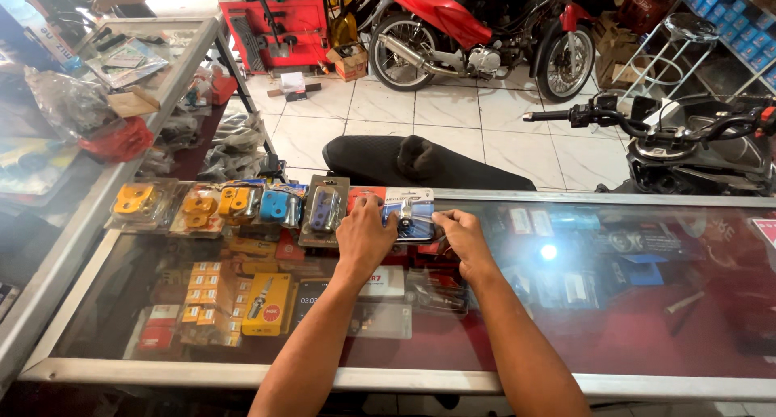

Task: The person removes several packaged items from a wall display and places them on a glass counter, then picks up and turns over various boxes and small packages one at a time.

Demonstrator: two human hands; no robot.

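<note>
A blister pack (pixel 410 215) with a blue and silver part on a red and white card lies on the glass counter top (pixel 614 304). My left hand (pixel 364 235) rests on its left end, fingers over the card. My right hand (pixel 462 233) pinches its right edge. To the left runs a row of similar blister packs: a purple-blue part (pixel 325 211), a blue one (pixel 277 204), and orange ones (pixel 194 207) at the far left.
Under the glass lie yellow and red small boxes (pixel 267 302) and other packaged parts. A second counter (pixel 121 142) with clutter runs along the left. Behind stand a black scooter (pixel 687 146), a black seat (pixel 420 162) and a red motorcycle (pixel 477 29) on the tiled floor.
</note>
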